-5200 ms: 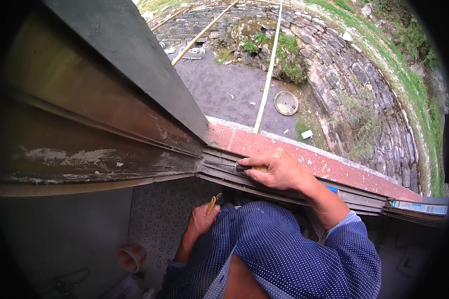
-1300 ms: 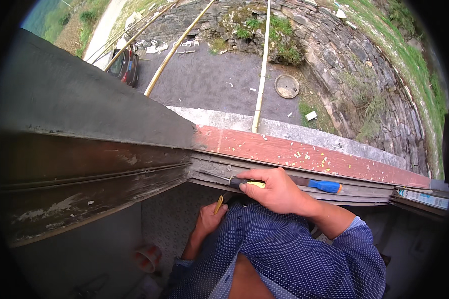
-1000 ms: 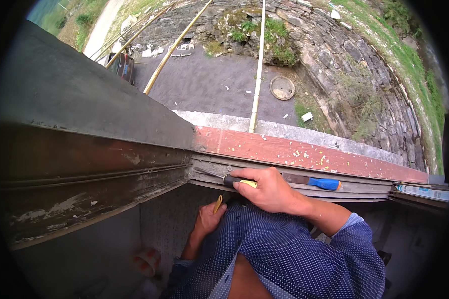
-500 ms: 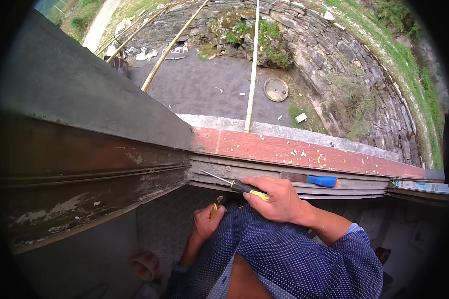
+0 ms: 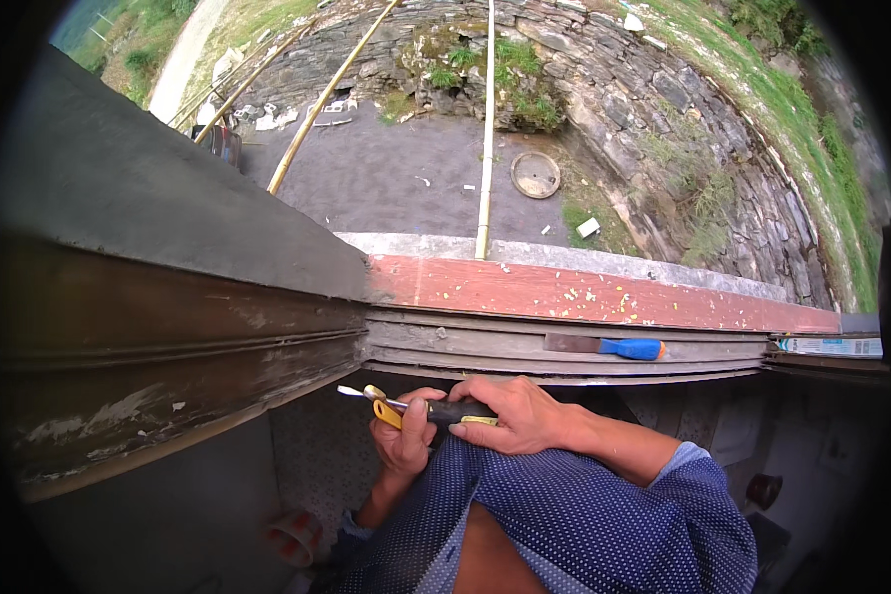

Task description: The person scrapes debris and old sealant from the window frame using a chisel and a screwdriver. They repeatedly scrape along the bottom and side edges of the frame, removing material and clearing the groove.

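My right hand (image 5: 525, 416) is wrapped round the black and yellow handle of a screwdriver (image 5: 462, 413), just inside the window ledge. Its metal shaft runs left across my left hand (image 5: 404, 441). Between the thumb and fingers of that hand is a small tool with a yellow handle (image 5: 387, 415); its kind is hard to make out. A rounded metal end and a pale flat tip show beyond the fingers, close together. On the window track (image 5: 445, 342) lies a scraper with a blue handle (image 5: 632, 348) and a flat dull blade, touched by neither hand.
Pale crumbs dot the red sill (image 5: 564, 294) beyond the track. To the left rises a grey wall (image 5: 178, 188) above a worn brown frame (image 5: 198, 337). A pole (image 5: 486, 139) stretches outward over the yard. A blue and white package (image 5: 832, 346) sits at the track's right end.
The screwdriver has come back from the window track toward my body and now crosses my left hand. My left hand has risen slightly with the yellow-handled tool. The view has shifted a little.
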